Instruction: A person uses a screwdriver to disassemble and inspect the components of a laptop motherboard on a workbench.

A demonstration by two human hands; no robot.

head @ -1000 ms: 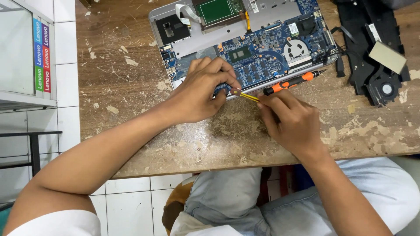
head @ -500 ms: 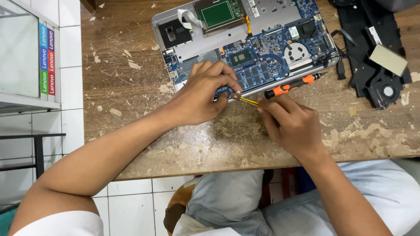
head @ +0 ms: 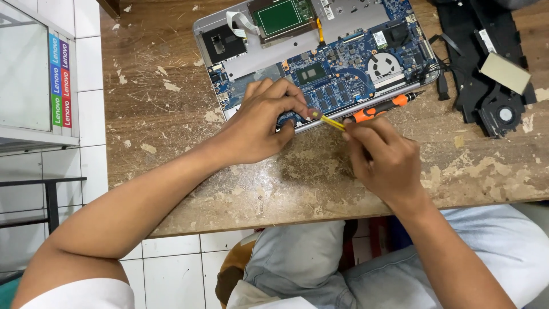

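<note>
Your left hand point(head: 260, 123) lies spread on the near edge of the opened laptop point(head: 320, 57), fingertips curled and pressing on its blue board, which steadies the machine on the worn wooden table point(head: 171, 114). Your right hand point(head: 383, 160) is clenched around a thin yellow tool point(head: 331, 121), its tip just beside your left fingertips at the board's edge, angled low so it can slip in there. An orange-handled screwdriver point(head: 380, 107) lies just beyond your right fingers, against the laptop's edge.

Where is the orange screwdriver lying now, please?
In the head view, the orange screwdriver lies on the wooden table, along the laptop's near edge, just beyond the right hand.
</note>
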